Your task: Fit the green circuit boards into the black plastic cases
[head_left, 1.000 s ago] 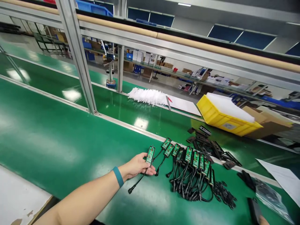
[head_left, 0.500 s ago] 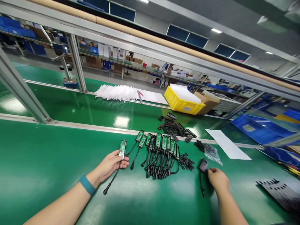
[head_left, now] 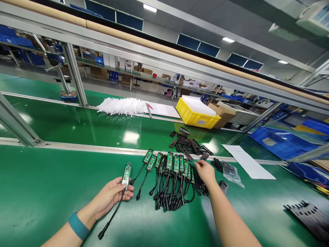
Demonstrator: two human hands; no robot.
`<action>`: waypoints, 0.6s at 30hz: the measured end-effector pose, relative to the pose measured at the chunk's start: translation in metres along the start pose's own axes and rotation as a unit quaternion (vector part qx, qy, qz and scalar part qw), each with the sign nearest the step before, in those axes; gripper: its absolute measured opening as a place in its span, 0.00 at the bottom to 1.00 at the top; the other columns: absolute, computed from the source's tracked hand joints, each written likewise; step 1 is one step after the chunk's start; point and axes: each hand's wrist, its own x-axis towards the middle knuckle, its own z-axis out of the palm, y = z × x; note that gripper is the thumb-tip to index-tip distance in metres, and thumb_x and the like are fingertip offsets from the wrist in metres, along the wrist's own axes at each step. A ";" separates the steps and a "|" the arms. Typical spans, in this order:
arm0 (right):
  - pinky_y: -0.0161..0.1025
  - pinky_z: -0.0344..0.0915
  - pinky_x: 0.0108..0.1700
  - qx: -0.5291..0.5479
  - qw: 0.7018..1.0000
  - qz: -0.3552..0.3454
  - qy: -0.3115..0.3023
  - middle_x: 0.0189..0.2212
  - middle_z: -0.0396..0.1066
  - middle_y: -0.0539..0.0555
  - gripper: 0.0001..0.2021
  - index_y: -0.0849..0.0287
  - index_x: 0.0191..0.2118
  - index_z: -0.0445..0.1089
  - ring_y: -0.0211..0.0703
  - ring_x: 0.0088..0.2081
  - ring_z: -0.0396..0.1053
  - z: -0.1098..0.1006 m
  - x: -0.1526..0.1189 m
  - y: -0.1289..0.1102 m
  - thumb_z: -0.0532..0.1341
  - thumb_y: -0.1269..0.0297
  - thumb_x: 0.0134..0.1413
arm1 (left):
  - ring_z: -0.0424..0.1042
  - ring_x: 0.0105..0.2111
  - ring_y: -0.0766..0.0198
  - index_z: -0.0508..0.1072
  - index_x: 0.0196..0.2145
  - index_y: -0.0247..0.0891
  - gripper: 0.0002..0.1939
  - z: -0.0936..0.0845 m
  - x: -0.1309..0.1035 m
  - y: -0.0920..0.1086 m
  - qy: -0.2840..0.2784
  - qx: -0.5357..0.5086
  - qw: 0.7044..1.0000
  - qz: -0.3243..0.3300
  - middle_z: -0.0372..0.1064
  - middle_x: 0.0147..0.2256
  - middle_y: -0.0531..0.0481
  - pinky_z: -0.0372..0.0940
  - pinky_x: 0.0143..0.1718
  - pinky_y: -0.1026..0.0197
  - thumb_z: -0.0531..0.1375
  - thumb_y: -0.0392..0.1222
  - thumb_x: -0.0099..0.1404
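Note:
My left hand (head_left: 113,197) holds a black-cased green circuit board (head_left: 126,175) between thumb and fingers, its black cable (head_left: 112,216) hanging down to a plug. To its right lies a group of similar cased boards (head_left: 176,163) with black cables and connectors. My right hand (head_left: 206,173) is over the right end of this group, above a pile of small black rings (head_left: 201,187) it partly hides. Its fingers are loosely bent, with nothing visible in them. Black flat covers (head_left: 189,144) lie just beyond. A closed dark unit (head_left: 223,187) is partly behind my right forearm.
A clear plastic bag (head_left: 232,174) and a white sheet (head_left: 249,161) lie to the right. Farther back are a yellow bin (head_left: 197,115), white strips (head_left: 122,105) and a blue bin (head_left: 280,140). Dark strips (head_left: 305,218) lie near the right edge. A metal rail (head_left: 102,149) crosses the bench.
My right hand has left the closed dark unit and moved left and forward to the rings and covers. My left hand keeps the circuit board. The view has shifted slightly.

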 end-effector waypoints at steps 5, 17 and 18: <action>0.40 0.63 0.44 -0.017 0.999 -0.046 -0.024 0.41 0.75 0.62 0.20 0.64 0.43 0.74 0.51 0.43 0.71 0.018 0.054 -0.027 0.59 0.53 0.52 | 0.74 0.34 0.58 0.67 0.42 0.33 0.13 0.002 0.002 -0.001 0.012 -0.005 1.000 -0.005 0.73 0.38 0.38 0.67 0.37 0.56 0.62 0.42 0.63; 0.40 0.63 0.39 -0.046 0.997 -0.056 -0.033 0.35 0.74 0.60 0.21 0.64 0.41 0.74 0.49 0.37 0.71 0.032 0.103 -0.013 0.59 0.52 0.49 | 0.73 0.35 0.57 0.69 0.43 0.36 0.12 0.002 0.005 0.001 0.029 -0.008 0.999 -0.033 0.72 0.41 0.38 0.64 0.37 0.56 0.60 0.44 0.64; 0.41 0.63 0.41 -0.049 0.998 -0.047 -0.015 0.37 0.74 0.62 0.22 0.65 0.43 0.73 0.51 0.39 0.70 0.029 0.109 -0.009 0.58 0.51 0.50 | 0.73 0.35 0.57 0.69 0.44 0.35 0.12 0.002 0.005 0.001 0.026 -0.010 0.999 -0.034 0.72 0.41 0.38 0.64 0.37 0.56 0.60 0.44 0.64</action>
